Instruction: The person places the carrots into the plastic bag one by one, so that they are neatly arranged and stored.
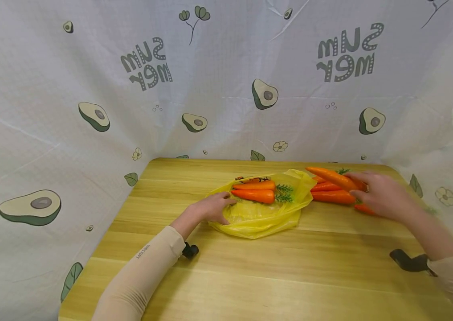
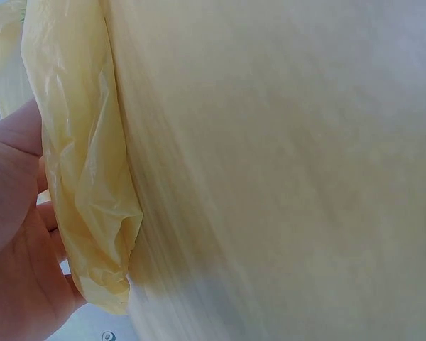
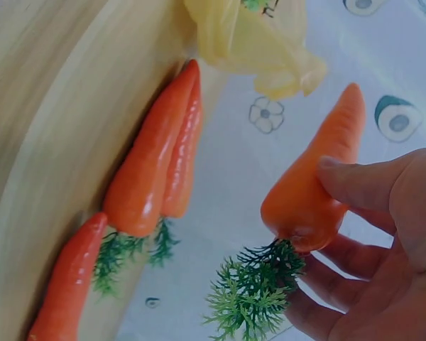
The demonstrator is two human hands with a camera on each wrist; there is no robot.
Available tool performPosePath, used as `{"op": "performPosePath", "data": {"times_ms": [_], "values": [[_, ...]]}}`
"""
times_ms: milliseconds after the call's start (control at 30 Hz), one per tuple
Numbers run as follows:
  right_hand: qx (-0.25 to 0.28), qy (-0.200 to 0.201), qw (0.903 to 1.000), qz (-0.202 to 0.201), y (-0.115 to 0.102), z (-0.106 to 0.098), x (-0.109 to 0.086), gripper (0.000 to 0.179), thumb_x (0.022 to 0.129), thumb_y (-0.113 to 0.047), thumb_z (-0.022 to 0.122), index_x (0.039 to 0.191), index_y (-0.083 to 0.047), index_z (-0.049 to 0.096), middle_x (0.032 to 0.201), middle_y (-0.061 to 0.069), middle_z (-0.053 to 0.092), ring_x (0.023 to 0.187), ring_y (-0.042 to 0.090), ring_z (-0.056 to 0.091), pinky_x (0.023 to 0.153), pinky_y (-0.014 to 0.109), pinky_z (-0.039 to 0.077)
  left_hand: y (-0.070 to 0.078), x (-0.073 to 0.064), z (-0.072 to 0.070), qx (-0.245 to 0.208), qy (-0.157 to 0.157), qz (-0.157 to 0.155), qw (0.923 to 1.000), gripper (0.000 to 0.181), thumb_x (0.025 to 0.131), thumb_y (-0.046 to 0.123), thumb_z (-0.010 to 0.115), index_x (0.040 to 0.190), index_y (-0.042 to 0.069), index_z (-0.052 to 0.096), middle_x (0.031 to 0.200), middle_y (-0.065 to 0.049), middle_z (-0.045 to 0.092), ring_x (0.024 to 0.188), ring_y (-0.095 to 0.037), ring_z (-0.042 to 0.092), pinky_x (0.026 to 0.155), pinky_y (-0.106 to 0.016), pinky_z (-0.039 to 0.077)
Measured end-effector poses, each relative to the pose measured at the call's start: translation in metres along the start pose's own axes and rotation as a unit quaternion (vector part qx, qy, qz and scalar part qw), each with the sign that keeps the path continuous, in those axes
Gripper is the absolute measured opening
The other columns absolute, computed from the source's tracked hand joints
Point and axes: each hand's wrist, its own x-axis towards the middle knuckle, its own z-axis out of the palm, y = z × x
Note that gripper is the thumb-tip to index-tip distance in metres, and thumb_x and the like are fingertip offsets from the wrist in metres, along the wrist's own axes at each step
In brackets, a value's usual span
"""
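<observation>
My right hand [image 1: 382,196] grips an orange carrot [image 3: 316,174] with green leafy tops, thumb on one side and fingers on the other. It is held above several other carrots [image 1: 332,197] on the table's right. My left hand [image 1: 214,208] is at the left side of a yellow plastic bag [image 1: 250,229], thumb and fingers spread apart inside its mouth. In the left wrist view the bag's crinkled wall [image 2: 92,177] hides the fingertips. Inside the bag, carrots [image 1: 254,196] lie side by side, tips to the left and green tops to the right.
The wooden table [image 1: 250,276] extends in front of the bag. A white curtain [image 1: 226,80] printed with avocados hangs around its back and sides. Black wrist mounts show at the left wrist [image 1: 190,251] and right wrist [image 1: 408,261].
</observation>
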Motion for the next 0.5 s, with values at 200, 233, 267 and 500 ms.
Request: {"op": "performPosePath", "data": {"times_ms": [200,233,267,500], "values": [[0.002,0.004,0.9999,-0.015,-0.013,-0.007,0.003,0.057,0.091,-0.019,0.073,0.141,0.001,0.055,0.129,0.034,0.060,0.111,0.053,0.059,0.091,0.069,0.046,0.000,0.000,0.000,-0.001,-0.002,-0.002,1.0000,0.079,0.090,0.038,0.077,0.157,0.026,0.038,0.165,-0.010,0.027,0.149,-0.031,0.033,0.119,-0.046,0.035],[0.004,0.005,0.9998,-0.017,-0.015,-0.008,0.004,0.056,0.091,-0.019,0.073,0.141,0.001,0.056,0.128,0.033,0.061,0.109,0.052,0.060,0.090,0.068,0.046,0.000,0.000,0.000,-0.002,-0.003,-0.002,1.0000,0.079,0.089,0.038,0.077,0.157,0.026,0.038,0.165,-0.010,0.027,0.149,-0.031,0.033,0.119,-0.046,0.034],[0.002,0.007,0.9998,-0.019,-0.017,-0.008,0.005,0.055,0.091,-0.019,0.074,0.140,0.001,0.056,0.127,0.032,0.062,0.108,0.051,0.060,0.089,0.068,0.047,0.000,0.000,0.000,-0.003,-0.004,-0.003,1.0000,0.079,0.089,0.038,0.077,0.157,0.026,0.038,0.165,-0.010,0.027,0.149,-0.031,0.033,0.119,-0.046,0.034],[0.006,0.005,0.9995,-0.029,-0.032,-0.011,0.009,0.053,0.092,-0.020,0.073,0.139,-0.002,0.058,0.128,0.030,0.062,0.109,0.049,0.060,0.089,0.068,0.047,0.000,0.000,-0.001,-0.007,-0.006,-0.004,0.9999,0.079,0.090,0.038,0.077,0.158,0.026,0.037,0.166,-0.010,0.025,0.151,-0.031,0.031,0.120,-0.047,0.033]]}}
